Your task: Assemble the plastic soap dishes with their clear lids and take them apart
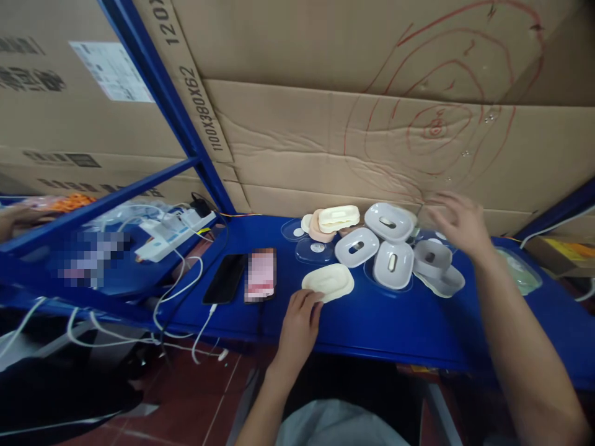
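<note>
My left hand (pixel 301 319) is closed on the near left edge of a cream oval dish (pixel 331 280), which lies low over the blue table. To the right, my right hand (pixel 460 224) is raised by the cardboard, slightly blurred, its fingers apart and nothing visible in them. Between the hands are several grey oval soap dishes with a slot in the bottom, among them an upper one (pixel 379 214), a left one (pixel 348 253) and a lower one (pixel 400 280). Behind them sits a stack of cream dishes (pixel 341 214) on a peach-coloured piece (pixel 320 229).
Clear plastic lids (pixel 309 253) lie around the dishes, and a pale green container (pixel 523 272) is at the right. Two phones, one dark (pixel 225 279), lie left of the dishes. A power strip (pixel 174 238) with white cables and a blue post (pixel 158 80) stand farther left.
</note>
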The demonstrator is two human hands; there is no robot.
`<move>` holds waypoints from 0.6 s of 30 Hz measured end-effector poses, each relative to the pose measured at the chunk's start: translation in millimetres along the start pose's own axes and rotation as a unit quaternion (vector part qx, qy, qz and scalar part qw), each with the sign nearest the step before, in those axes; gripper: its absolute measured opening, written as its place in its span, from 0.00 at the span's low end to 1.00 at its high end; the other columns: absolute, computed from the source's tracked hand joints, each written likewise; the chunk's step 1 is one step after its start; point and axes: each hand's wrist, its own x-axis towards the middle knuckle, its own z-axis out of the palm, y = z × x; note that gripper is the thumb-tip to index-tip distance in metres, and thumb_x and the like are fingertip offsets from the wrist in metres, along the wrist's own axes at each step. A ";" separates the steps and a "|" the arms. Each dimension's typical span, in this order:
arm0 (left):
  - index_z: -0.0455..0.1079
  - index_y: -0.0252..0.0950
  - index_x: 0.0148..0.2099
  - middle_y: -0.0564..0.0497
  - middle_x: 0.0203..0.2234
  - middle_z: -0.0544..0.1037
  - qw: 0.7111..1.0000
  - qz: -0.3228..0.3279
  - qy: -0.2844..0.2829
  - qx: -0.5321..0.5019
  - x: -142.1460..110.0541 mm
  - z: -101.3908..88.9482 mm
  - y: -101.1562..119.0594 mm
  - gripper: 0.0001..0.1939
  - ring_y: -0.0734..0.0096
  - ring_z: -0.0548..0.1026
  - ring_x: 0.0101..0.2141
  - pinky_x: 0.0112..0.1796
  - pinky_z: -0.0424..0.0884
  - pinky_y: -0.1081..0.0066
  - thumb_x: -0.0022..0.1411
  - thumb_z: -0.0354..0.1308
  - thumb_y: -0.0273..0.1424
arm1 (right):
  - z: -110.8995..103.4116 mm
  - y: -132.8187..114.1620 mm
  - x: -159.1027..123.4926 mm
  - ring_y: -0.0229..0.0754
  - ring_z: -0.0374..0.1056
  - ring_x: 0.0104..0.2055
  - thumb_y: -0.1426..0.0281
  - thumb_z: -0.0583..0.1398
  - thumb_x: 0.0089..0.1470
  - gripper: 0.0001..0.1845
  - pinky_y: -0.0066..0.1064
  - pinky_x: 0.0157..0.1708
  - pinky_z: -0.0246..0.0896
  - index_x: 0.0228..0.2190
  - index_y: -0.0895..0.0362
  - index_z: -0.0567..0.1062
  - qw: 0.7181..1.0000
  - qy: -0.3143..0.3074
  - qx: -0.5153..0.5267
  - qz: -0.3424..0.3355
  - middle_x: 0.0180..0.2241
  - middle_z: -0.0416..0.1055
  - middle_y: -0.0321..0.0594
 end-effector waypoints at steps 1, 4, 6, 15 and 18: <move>0.75 0.39 0.53 0.45 0.46 0.79 1.000 -0.009 0.009 -0.016 0.7 -1.2 -1.6 0.11 0.59 0.79 0.49 0.52 0.79 0.56 0.75 0.53 0.25 | -4.9 26.4 -21.1 0.55 0.66 0.67 0.48 0.50 0.70 0.29 0.53 0.65 0.53 0.57 0.49 0.79 0.997 0.028 -0.032 0.063 0.62 0.74 0.49; 0.75 0.40 0.53 0.45 0.47 0.79 0.998 -0.028 0.023 -0.042 3.3 -4.0 -4.0 0.11 0.59 0.79 0.50 0.53 0.79 0.56 0.75 0.54 0.27 | -7.5 104.9 -85.9 0.66 0.56 0.72 0.43 0.51 0.67 0.36 0.64 0.66 0.46 0.62 0.52 0.75 0.951 0.056 -0.154 0.262 0.69 0.65 0.59; 0.75 0.41 0.54 0.45 0.47 0.79 0.997 -0.035 0.021 -0.061 5.2 -6.3 -3.0 0.11 0.59 0.79 0.50 0.53 0.78 0.57 0.75 0.54 0.28 | -3.5 144.6 -123.3 0.74 0.49 0.74 0.41 0.55 0.63 0.43 0.71 0.64 0.45 0.67 0.53 0.70 0.917 -0.006 -0.171 0.360 0.74 0.55 0.63; 0.72 0.40 0.53 0.45 0.46 0.78 0.990 -0.054 0.069 -0.112 38.7 -2.3 4.7 0.09 0.60 0.79 0.50 0.55 0.76 0.58 0.77 0.53 0.33 | 12.5 163.9 -170.7 0.69 0.57 0.70 0.38 0.59 0.57 0.47 0.57 0.60 0.61 0.68 0.52 0.68 0.918 -0.039 -0.148 0.367 0.71 0.60 0.59; 0.70 0.38 0.53 0.44 0.46 0.79 0.990 -0.053 0.063 -0.114 65.8 14.9 -2.9 0.10 0.60 0.80 0.49 0.52 0.78 0.60 0.78 0.51 0.34 | 16.9 154.2 -167.6 0.69 0.57 0.69 0.40 0.63 0.55 0.47 0.57 0.59 0.63 0.68 0.48 0.67 0.925 -0.043 -0.148 0.347 0.72 0.58 0.56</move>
